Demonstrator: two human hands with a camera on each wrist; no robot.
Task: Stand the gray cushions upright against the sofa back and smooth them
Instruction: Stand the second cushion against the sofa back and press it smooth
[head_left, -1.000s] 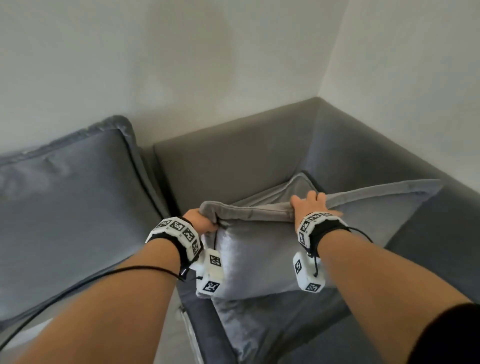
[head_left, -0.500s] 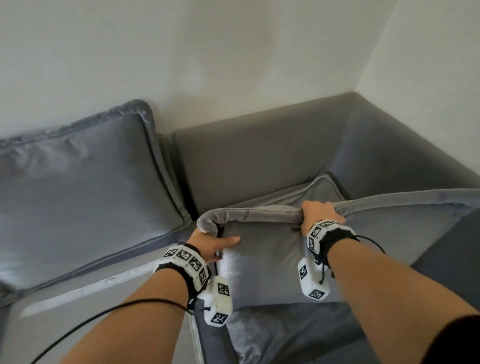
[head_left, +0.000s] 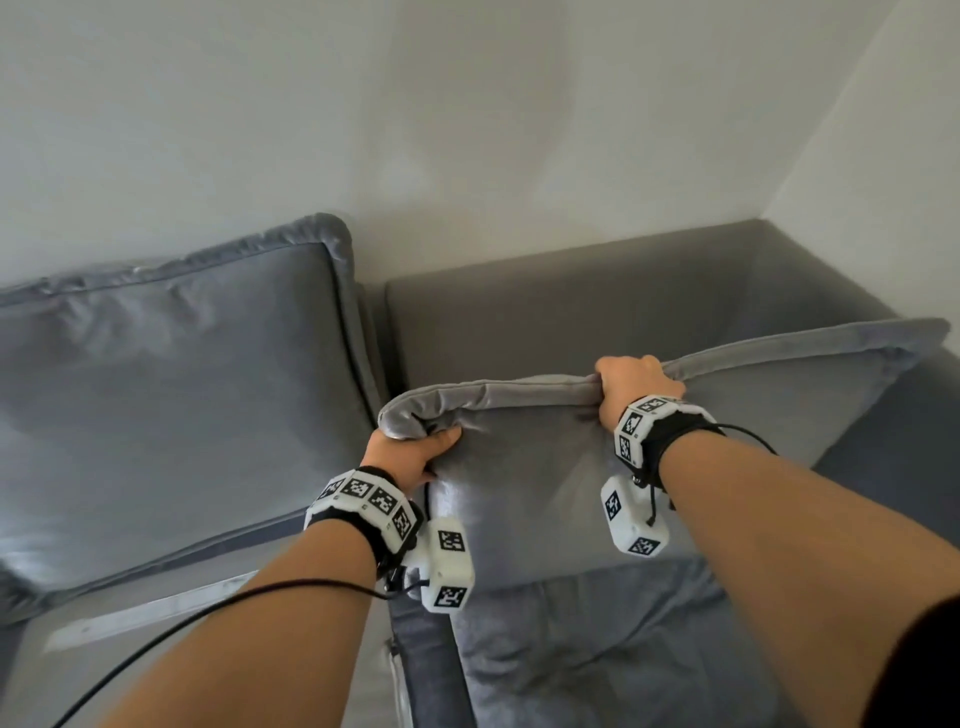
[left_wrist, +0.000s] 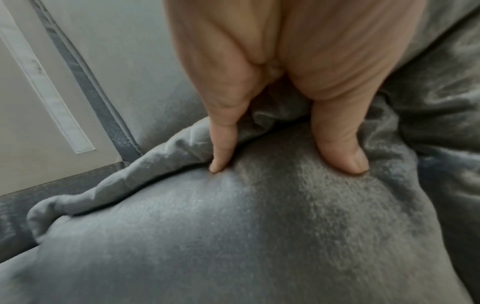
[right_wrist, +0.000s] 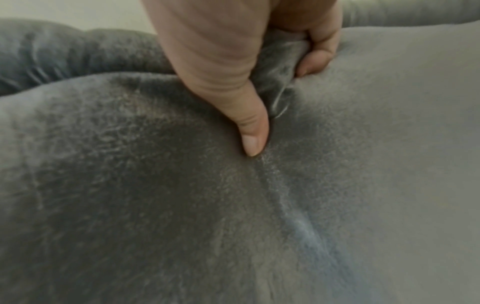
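Observation:
A gray velvet cushion (head_left: 530, 488) is raised off the sofa seat, its top flange toward the sofa back (head_left: 571, 317). My left hand (head_left: 415, 447) grips its upper left corner, thumb and a finger pressing the fabric (left_wrist: 259, 205). My right hand (head_left: 631, 384) grips the top flange near the middle, fingers curled over the edge, thumb on the front face (right_wrist: 252, 131). A second gray cushion (head_left: 171, 395) leans upright against the sofa back at the left.
White walls meet in a corner behind the sofa. The sofa arm (head_left: 841, 291) runs along the right side. A dark gray seat cushion (head_left: 597, 649) lies below the lifted one. Bare sofa base with a pale strip (head_left: 150, 613) shows at lower left.
The cushion has been lifted higher and nearer the sofa back. My left hand shifted from the side edge up under the top left corner. The right hand kept its grip.

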